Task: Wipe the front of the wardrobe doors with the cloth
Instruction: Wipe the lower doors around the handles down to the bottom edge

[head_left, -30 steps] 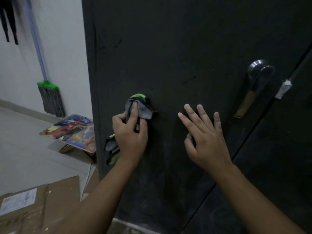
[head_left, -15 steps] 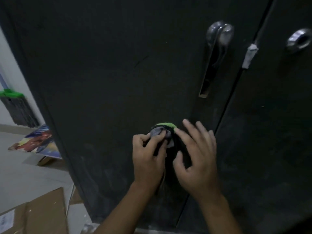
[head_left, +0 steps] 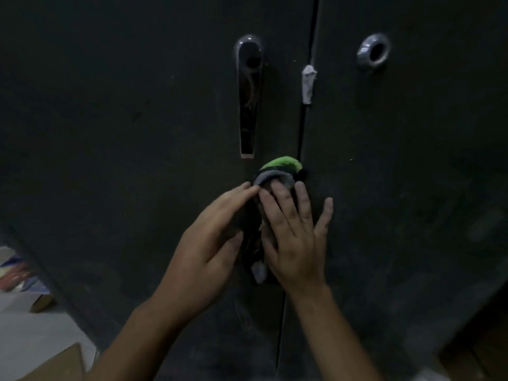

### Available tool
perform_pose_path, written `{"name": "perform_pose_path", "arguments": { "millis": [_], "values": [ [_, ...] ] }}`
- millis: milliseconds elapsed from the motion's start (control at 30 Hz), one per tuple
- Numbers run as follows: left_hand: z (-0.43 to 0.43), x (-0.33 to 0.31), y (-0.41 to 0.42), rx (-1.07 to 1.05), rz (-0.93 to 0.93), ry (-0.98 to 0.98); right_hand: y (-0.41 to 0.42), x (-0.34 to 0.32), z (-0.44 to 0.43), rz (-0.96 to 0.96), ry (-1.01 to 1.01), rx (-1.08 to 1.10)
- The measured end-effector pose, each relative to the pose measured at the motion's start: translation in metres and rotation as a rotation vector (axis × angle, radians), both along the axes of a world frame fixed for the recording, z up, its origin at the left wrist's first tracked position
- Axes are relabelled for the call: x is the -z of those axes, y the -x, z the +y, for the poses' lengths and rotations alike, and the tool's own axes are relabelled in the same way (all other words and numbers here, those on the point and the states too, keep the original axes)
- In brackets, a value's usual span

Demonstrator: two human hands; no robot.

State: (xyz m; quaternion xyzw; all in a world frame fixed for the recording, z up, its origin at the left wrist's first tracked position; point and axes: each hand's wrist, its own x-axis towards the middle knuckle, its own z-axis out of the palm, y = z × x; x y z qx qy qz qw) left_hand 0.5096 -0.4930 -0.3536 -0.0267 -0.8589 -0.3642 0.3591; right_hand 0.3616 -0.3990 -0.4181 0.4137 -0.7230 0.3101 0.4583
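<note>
The light is poor and both wardrobe doors are near black, so the left door (head_left: 132,149) and right door (head_left: 412,171) show little more than faint smears low down. Most of the cloth (head_left: 279,169) is hidden under the right hand (head_left: 295,243). Only its green and grey top edge shows above the fingertips, and a pale grey end peeks out lower down between the two hands. It sits on the seam between the doors, just below the long metal handle (head_left: 248,97).

The right hand lies flat on it with its fingers spread, the little finger out on the right door. The left hand (head_left: 209,243) reaches in straight-fingered, its index tip touching the cloth's grey edge. I cannot tell how its other fingers lie. A colourful object (head_left: 16,273) is cut off at the left edge.

Half a second ago the left hand's fingers were curled round the cloth and the right hand lay beside it. Now the right hand covers it and the left has straightened.
</note>
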Motion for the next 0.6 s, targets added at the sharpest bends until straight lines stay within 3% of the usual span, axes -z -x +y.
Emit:
{"name": "perform_pose_path", "arguments": {
  "millis": [200,433,500,600],
  "values": [
    [0.003,0.0,0.005,-0.219,-0.005,0.302,0.018,0.013,0.019,0.089,0.07,0.028],
    [0.011,-0.001,0.011,-0.264,-0.018,0.329,0.043,-0.005,0.048,-0.271,0.567,-0.014],
    [0.017,-0.004,0.018,-0.272,-0.002,0.318,0.032,-0.017,0.039,-0.242,0.51,-0.062],
    [0.029,-0.006,0.029,-0.255,0.016,0.312,0.017,-0.019,0.029,-0.098,0.232,-0.088]
  ]
}}
